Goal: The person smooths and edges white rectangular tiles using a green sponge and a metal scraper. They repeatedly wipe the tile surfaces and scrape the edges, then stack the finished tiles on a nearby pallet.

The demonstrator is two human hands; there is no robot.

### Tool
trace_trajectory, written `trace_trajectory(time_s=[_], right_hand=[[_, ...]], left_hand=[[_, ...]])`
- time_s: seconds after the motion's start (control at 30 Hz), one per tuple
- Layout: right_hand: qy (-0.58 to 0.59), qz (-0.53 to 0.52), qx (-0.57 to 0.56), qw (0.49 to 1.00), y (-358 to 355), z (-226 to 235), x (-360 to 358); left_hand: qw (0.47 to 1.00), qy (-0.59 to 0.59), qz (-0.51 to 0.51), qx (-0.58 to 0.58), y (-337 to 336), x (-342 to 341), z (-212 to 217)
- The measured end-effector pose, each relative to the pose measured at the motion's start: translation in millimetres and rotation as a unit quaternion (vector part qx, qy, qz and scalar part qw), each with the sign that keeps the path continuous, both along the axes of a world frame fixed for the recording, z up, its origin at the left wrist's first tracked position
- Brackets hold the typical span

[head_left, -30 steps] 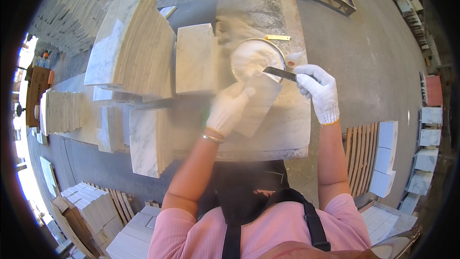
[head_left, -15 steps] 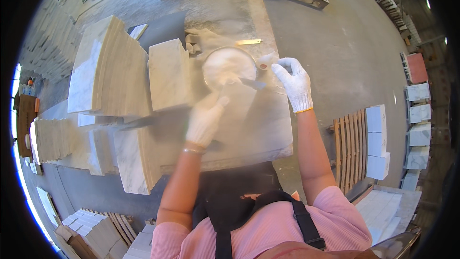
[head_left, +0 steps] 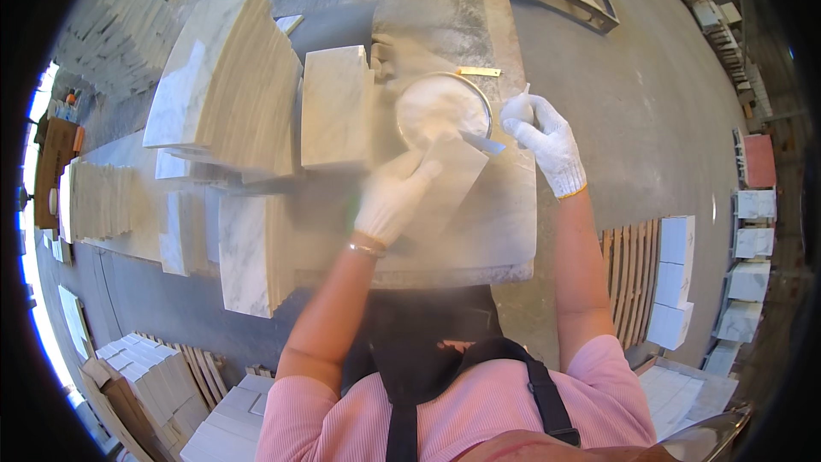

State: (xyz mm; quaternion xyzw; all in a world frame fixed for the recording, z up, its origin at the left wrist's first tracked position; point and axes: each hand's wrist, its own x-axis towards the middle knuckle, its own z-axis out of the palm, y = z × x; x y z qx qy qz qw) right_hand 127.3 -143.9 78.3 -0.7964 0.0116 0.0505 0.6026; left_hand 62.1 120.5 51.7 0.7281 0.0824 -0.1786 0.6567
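My left hand (head_left: 398, 192), in a white knit glove, grips the left edge of a pale marble tile (head_left: 459, 178) and holds it tilted over the near side of a round pan. White powder or paste fills the pan (head_left: 492, 109). A bluish flat blade (head_left: 484, 144) sticks out between the tile and the pan's rim; its handle is hidden. To the right of the pan, my gloved right hand (head_left: 552, 145) is closed on a small white bottle (head_left: 516, 109) with a narrow tip pointing up. The middle of the view is hazy.
Stacks of marble tiles (head_left: 333, 111) stand on the worktable (head_left: 492, 248) to the left. A yellow strip (head_left: 479, 72) lies beyond the pan, near a crumpled cloth (head_left: 381, 58). Past the table's right edge is the floor, with a wooden pallet (head_left: 629, 278) of white blocks.
The small bottle now sits in my right hand with its tip turned upward; before, it lay sideways at the fingertips. My left hand still holds the tile. The whole view has shifted.
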Motion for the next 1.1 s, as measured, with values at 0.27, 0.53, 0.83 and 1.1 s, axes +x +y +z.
trace_trajectory(time_s=[0.27,0.53,0.83,1.1], right_hand=[[0.032,0.125,0.017,0.991,6.8,25.0,-10.3],[0.052,0.128,0.016,0.99,15.6,24.3,-11.4],[0.056,0.116,-0.001,0.992,22.5,27.4,-11.1],[0.062,0.114,0.005,0.992,24.0,26.3,-10.6]], left_hand=[[0.998,-0.039,-0.009,0.054,0.7,0.6,-4.1],[0.998,-0.041,-0.013,0.047,0.8,0.5,-4.9],[0.998,-0.047,-0.007,0.039,0.3,1.0,-7.7],[0.998,-0.036,-0.01,0.05,0.8,1.4,-6.4]])
